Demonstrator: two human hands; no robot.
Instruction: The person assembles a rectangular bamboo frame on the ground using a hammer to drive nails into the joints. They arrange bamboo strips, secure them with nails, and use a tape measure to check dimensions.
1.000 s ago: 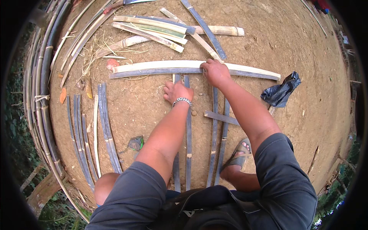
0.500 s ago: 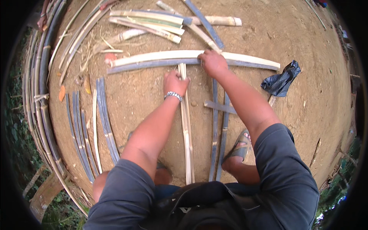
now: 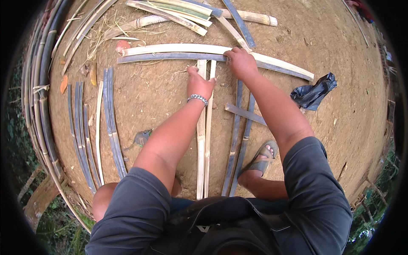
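Note:
Two long split bamboo strips, one pale and one dark-skinned, lie crosswise on the ground ahead of me. My right hand is closed over them right of their middle, fingertips at the near edge. My left hand, with a chain bracelet on the wrist, grips a pale bamboo strip running lengthwise toward me. A narrower pale strip lies against it on the right, near the left thumb. The far ends of both reach close to the crosswise pair. Part of the left fingers' hold is hidden.
Dark bamboo strips lie below my right arm, with a short strip across them. More strips lie at left, others are heaped farther off. Bamboo poles line the left edge. A black plastic bag sits at right.
The lengthwise pale strips, bunched together before, now stand apart at their far ends. My left hand has shifted slightly with them. The whole view has tilted a little; my right hand keeps its place.

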